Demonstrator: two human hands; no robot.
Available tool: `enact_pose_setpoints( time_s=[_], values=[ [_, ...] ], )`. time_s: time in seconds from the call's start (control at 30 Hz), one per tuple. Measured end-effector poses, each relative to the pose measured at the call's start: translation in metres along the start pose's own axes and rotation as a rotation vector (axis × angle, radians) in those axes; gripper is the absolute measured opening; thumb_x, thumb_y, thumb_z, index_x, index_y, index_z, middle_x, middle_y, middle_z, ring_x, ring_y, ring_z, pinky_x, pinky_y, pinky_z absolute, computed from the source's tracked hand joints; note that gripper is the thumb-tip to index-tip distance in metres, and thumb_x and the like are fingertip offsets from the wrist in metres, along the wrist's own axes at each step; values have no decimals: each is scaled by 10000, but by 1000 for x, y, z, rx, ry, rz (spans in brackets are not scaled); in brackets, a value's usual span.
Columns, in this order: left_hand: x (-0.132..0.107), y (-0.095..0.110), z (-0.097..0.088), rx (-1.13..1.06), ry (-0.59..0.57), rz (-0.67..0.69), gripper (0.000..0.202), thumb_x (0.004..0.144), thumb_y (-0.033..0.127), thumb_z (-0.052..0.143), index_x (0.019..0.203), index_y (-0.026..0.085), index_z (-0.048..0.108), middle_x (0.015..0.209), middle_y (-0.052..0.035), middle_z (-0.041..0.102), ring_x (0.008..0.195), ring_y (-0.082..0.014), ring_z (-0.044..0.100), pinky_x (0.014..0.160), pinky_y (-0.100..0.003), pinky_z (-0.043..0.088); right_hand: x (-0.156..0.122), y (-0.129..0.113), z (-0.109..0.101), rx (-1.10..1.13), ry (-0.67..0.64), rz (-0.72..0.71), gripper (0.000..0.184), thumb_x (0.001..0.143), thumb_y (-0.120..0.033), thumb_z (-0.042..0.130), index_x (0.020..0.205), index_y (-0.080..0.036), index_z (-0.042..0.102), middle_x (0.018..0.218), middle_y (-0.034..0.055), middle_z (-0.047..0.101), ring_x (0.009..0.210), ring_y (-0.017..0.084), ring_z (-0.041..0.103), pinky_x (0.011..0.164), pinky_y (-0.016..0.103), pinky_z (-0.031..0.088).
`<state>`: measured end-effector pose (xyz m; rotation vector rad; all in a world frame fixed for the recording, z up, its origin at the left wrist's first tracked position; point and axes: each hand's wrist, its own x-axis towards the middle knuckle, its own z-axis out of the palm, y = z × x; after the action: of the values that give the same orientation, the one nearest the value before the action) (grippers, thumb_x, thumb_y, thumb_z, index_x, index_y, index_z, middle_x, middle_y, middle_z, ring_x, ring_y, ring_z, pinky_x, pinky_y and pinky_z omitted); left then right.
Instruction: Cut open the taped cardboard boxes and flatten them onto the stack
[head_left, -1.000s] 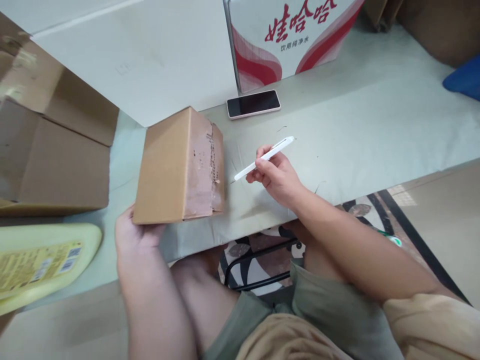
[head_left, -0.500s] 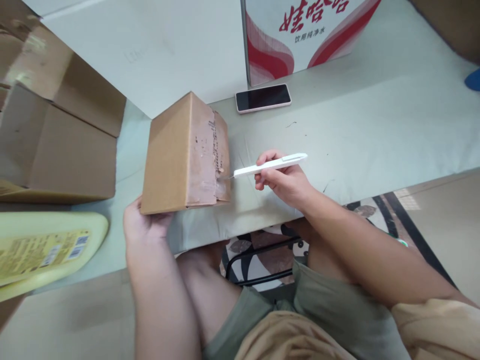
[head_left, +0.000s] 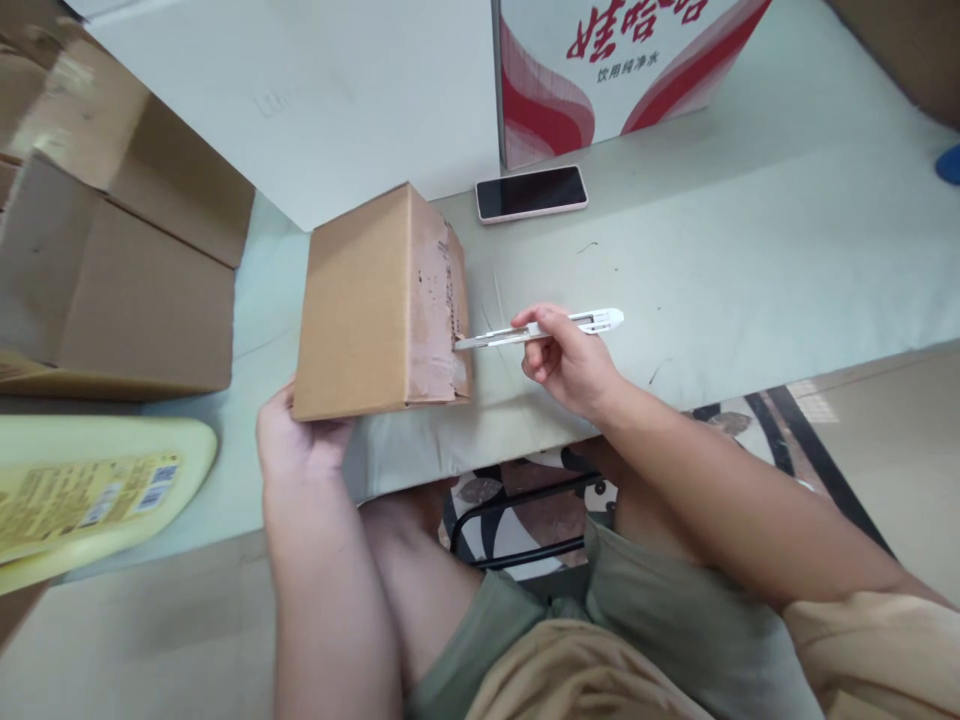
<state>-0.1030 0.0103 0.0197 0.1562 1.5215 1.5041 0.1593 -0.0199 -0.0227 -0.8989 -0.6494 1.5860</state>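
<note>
A brown cardboard box [head_left: 352, 310] is held tilted over the table, its taped side facing right. My left hand [head_left: 304, 440] grips the box at its lower left corner, the fingers partly hidden beneath it. In my right hand [head_left: 566, 360] is a white utility knife [head_left: 592, 320], pinched between thumb and fingers. Its blade points left, and the tip meets the taped seam [head_left: 456, 340] of the box. Worn tape and dark marks run along that seam.
Behind the box lies a phone [head_left: 532, 194], in front of a white-and-red carton [head_left: 622, 100] and a large white box [head_left: 300, 100]. Other cardboard boxes [head_left: 150, 290] stand at the left, above a yellow bottle [head_left: 105, 490]. A pale cloth covers the table [head_left: 750, 250].
The box has turned slightly and shifted right. My right hand has rolled the utility knife, so its slotted side shows, and the blade has gone from beside the tape to the seam.
</note>
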Motion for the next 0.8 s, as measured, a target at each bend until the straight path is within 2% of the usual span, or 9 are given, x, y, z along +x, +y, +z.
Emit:
enact_pose_setpoints(
  time_s=[0.2, 0.37, 0.53, 0.67, 0.8],
  values=[
    [1, -5, -3, -27, -33, 42, 169, 696, 83, 495, 728, 156, 644, 600, -12, 623, 511, -134, 616, 502, -219, 513, 0, 2, 2, 34, 11, 52, 313, 835, -504, 757, 849, -207, 659, 456, -87, 544, 371, 68, 453, 414, 189, 357],
    [1, -10, -5, -46, -81, 127, 183, 634, 103, 568, 781, 162, 660, 718, -19, 679, 641, -154, 656, 565, -249, 522, -1, 6, 8, 23, 10, 151, 330, 824, -509, 783, 839, -202, 664, 457, -86, 543, 367, 66, 447, 417, 189, 356],
    [9, -15, -10, -16, -158, 227, 289, 556, 127, 621, 839, 182, 647, 812, -19, 671, 771, -171, 660, 677, -267, 528, -4, 7, 8, 36, 125, 71, 335, 740, -507, 787, 798, -204, 658, 428, -97, 490, 344, 65, 400, 392, 207, 313],
    [11, -20, -9, -47, -120, 283, 320, 541, 148, 622, 860, 169, 637, 823, -27, 655, 831, -189, 668, 748, -289, 528, -6, 6, 6, -15, 112, 55, 303, 724, -486, 763, 786, -213, 649, 420, -96, 491, 339, 68, 388, 392, 212, 315],
    [7, -25, -3, -77, -77, 313, 301, 586, 146, 633, 887, 145, 640, 831, -25, 665, 793, -165, 650, 759, -286, 523, -9, 8, 7, -78, 41, 72, 299, 711, -471, 773, 794, -219, 635, 437, -85, 542, 346, 73, 425, 387, 196, 310]
  ],
)
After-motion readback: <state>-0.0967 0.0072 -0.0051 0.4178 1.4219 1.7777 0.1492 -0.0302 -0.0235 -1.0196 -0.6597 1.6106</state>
